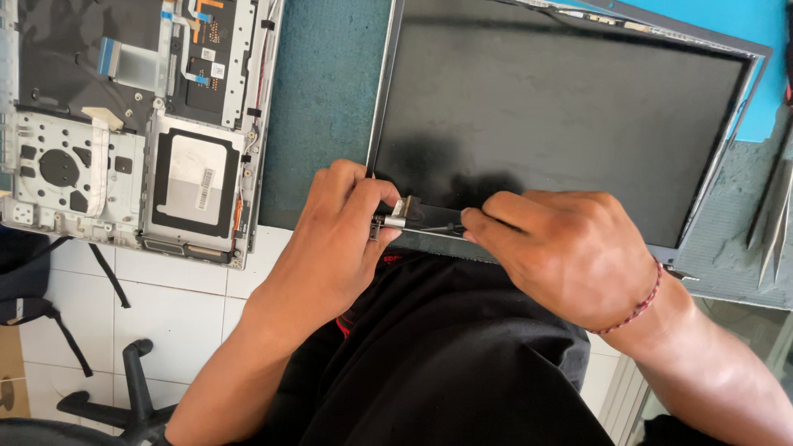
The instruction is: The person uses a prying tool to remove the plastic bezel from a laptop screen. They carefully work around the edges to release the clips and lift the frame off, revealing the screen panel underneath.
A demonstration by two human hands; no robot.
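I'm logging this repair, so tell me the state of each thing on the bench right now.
Laptop screen panel: dark, lying flat, detached.
Metal hinge: at the panel's corner, pinched by the left hand.
Right hand: gripping the panel's lower edge.
Laptop base: opened, internals exposed.
Tweezers: lying unused.

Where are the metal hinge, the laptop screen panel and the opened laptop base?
metal hinge (396, 212): head view, on its silver barrel between the hands.
laptop screen panel (562, 116): head view, middle of the dark glass.
opened laptop base (194, 177): head view, on the black-framed silver plate.
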